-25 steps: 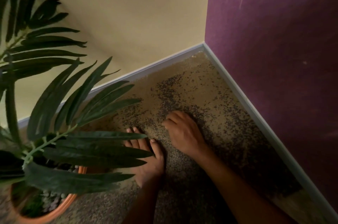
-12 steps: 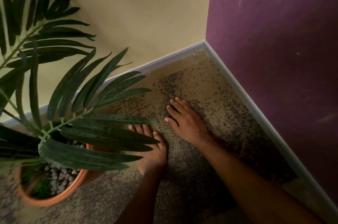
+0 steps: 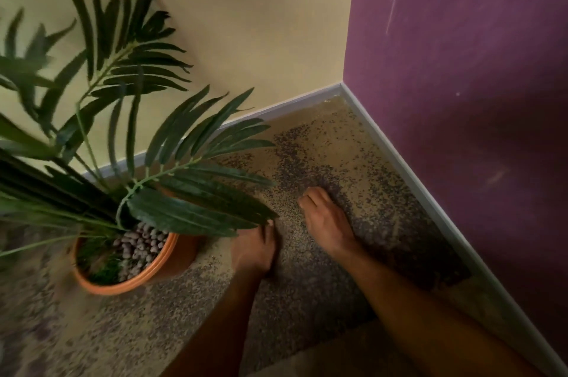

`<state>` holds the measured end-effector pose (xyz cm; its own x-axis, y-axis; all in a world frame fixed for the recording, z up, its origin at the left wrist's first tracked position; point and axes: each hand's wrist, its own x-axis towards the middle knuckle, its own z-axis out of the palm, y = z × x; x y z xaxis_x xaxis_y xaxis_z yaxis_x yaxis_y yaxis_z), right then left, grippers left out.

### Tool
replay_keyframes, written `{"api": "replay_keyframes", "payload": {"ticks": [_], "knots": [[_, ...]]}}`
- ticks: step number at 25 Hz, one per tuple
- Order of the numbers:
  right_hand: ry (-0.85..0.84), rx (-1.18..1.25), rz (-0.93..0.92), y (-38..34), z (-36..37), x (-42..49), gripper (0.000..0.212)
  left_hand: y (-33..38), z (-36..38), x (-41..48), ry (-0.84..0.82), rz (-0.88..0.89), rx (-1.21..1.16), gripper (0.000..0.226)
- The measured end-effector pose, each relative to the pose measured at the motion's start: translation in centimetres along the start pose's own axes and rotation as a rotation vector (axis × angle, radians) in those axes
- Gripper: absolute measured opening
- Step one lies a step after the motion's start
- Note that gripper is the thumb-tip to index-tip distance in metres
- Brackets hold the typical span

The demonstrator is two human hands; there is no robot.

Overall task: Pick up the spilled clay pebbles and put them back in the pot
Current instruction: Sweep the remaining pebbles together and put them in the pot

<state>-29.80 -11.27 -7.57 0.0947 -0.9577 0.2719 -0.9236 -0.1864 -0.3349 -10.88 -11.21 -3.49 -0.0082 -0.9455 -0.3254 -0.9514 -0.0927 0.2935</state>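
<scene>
The orange pot [image 3: 129, 279] stands at the left on the speckled carpet [image 3: 307, 299], and everything else is best placed from it. Inside its rim lie grey clay pebbles [image 3: 141, 246], heaped on the side nearest the hands, under the fronds of the palm plant [image 3: 147, 143] that spread up and to the right.

Just right of the pot, the left hand [image 3: 253, 249] rests palm down on the carpet, its fingertips hidden under the lowest frond; whether those fingers are spread or curled I cannot tell. It probably sits there as a stop, so that anything swept toward the pot gathers against it.

Farther right of the pot, the right hand [image 3: 327, 220] lies flat with fingers together and slightly curled, reaching toward the room's corner, holding nothing visible. That posture suits raking loose bits back toward the other hand.

Spilled pebbles on the floor are hard to make out: the dark specks beyond the right hand may be carpet pattern, since the picture is dim and blurred.
</scene>
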Motion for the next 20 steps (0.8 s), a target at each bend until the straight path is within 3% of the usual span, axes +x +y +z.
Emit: {"api": "replay_keyframes", "payload": {"ticks": [3,5,9,12,15,16,18,20], "knots": [[-0.02,-0.046,0.055,-0.7,-0.9,-1.8,0.022,-0.7,-0.2,-2.4,0.052,0.132,0.047,0.061],[-0.041,-0.079,0.079,-1.1,-1.8,-3.0,0.02,-0.7,0.1,-3.5,-0.015,0.137,0.091,0.063],[-0.063,-0.09,0.127,-2.1,-4.1,-5.5,0.018,0.6,0.2,-5.5,0.058,0.161,0.012,0.068],[-0.074,-0.036,0.137,-2.2,-5.9,-6.5,0.014,1.5,0.4,-6.5,0.027,0.283,0.086,0.086],[0.026,0.282,0.454,-0.6,-8.2,-5.7,0.016,3.1,1.0,-7.0,-0.035,0.354,0.082,0.106],[-0.001,0.368,0.591,0.6,-9.0,-5.2,0.016,3.6,1.3,-6.8,-0.055,0.351,0.048,0.11],[-0.233,0.488,0.742,2.9,-10.5,-4.6,0.026,4.6,1.7,-6.5,-0.091,0.336,0.001,0.115],[-0.511,0.574,0.78,4.1,-11.5,-4.7,0.056,5.4,1.9,-5.8,-0.111,0.332,-0.002,0.12]]}}
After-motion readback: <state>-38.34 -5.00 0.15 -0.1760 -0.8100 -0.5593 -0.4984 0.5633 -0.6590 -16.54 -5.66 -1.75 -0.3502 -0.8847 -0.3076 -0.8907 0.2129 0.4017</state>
